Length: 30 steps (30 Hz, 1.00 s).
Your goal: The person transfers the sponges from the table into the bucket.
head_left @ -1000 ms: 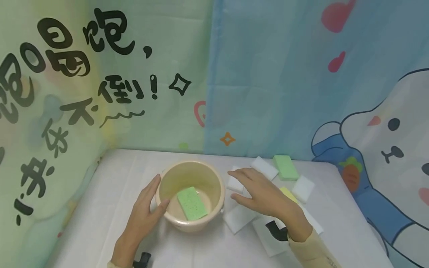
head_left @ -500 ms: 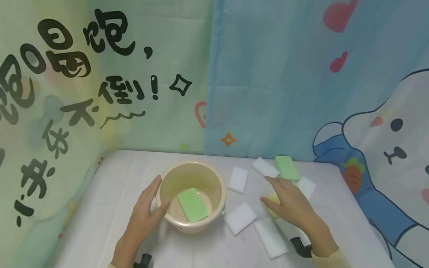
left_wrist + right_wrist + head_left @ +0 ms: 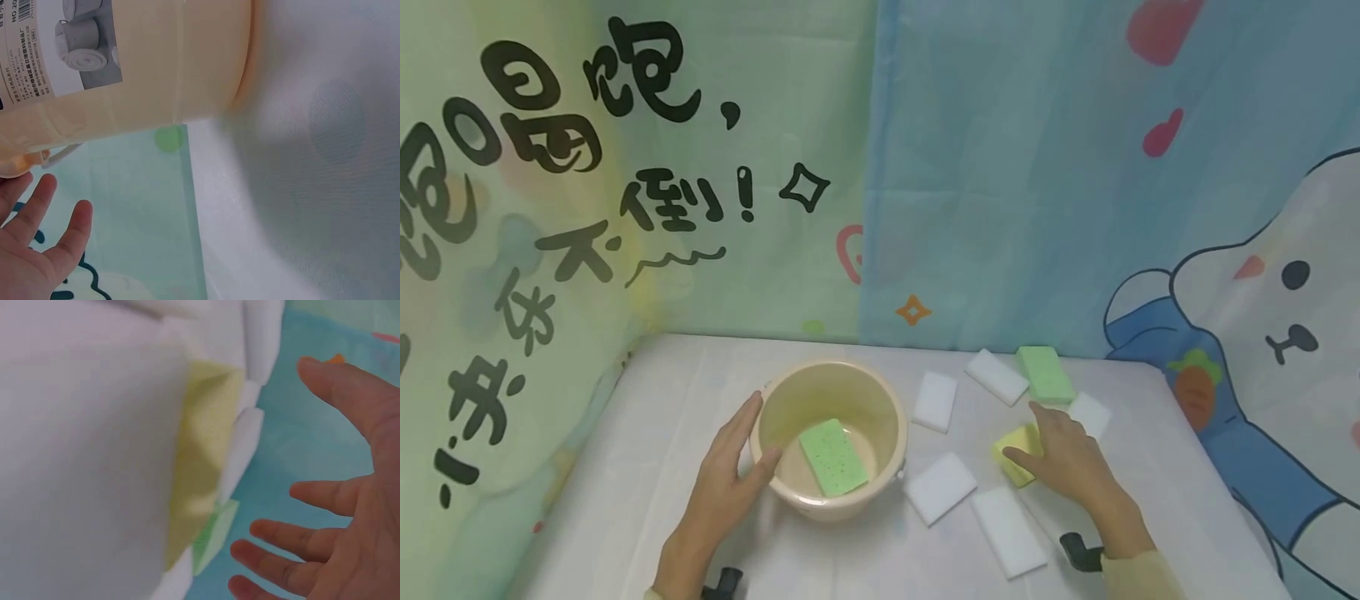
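A cream bucket (image 3: pixel 831 510) stands upright on the table with a light green sponge (image 3: pixel 832 458) lying on its bottom. My left hand (image 3: pixel 721 483) is at the bucket's left side, fingers extended and the thumb over the rim; in the left wrist view, spread fingertips (image 3: pixel 81 215) show close to the bucket's handle mount (image 3: pixel 40 159). Over a yellow sponge (image 3: pixel 1015 446) hovers my right hand (image 3: pixel 1075 467), thumb and fingers spread. The right wrist view shows a gap between those fingers and the yellow sponge (image 3: pixel 203 450), so nothing is held.
Around the yellow sponge lie several white sponges, among them one near the bucket (image 3: pixel 940 487), one at the front (image 3: pixel 1009 533) and one behind (image 3: pixel 935 402). Another green sponge (image 3: pixel 1047 375) lies at the table's back edge. Printed curtains (image 3: pixel 1000 208) rise behind the table.
My right hand has moved right, from above the white sponges beside the bucket to the yellow sponge, uncovering white sponges. My left hand stays at the bucket.
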### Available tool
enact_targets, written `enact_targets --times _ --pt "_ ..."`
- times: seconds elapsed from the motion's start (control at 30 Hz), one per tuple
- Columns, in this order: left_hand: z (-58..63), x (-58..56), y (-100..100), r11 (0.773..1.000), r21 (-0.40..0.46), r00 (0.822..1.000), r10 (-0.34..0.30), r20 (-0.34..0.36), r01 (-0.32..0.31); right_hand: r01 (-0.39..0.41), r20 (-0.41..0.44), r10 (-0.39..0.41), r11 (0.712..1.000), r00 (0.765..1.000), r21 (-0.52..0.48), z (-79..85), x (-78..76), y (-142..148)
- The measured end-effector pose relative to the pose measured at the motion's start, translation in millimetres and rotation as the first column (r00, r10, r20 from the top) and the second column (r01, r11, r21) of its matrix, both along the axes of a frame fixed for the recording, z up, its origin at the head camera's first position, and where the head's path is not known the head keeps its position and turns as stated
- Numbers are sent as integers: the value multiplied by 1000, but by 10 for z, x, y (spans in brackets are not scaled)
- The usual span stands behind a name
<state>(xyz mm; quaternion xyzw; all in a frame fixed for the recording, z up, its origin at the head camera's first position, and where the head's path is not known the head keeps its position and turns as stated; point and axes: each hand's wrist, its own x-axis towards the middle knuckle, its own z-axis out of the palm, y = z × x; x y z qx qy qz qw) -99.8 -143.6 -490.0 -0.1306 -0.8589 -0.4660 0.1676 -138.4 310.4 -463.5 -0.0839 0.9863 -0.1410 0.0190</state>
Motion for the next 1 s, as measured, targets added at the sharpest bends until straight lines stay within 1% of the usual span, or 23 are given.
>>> enact_targets --times 0.13,0.27,0.33,0.47,0.63,1.0 --pt "14 0 9 1000 3 1000 2 1 -2 37 51 -39 999 998 25 -74 -57 52" --pt "33 6 14 1000 5 1000 6 0 -6 77 134 -81 997 988 32 -134 -95 84" --pt "37 7 16 1000 4 1000 7 -2 -7 87 157 -92 996 983 37 -169 -111 102" --pt "30 1 15 1000 7 1000 4 -5 -4 88 164 -94 995 982 45 -213 -134 122" --pt "23 2 18 1000 7 1000 5 0 -5 85 173 -93 995 980 56 -226 -139 114" --pt "33 4 26 1000 5 1000 12 5 -12 76 136 -86 994 987 77 -247 -122 93"
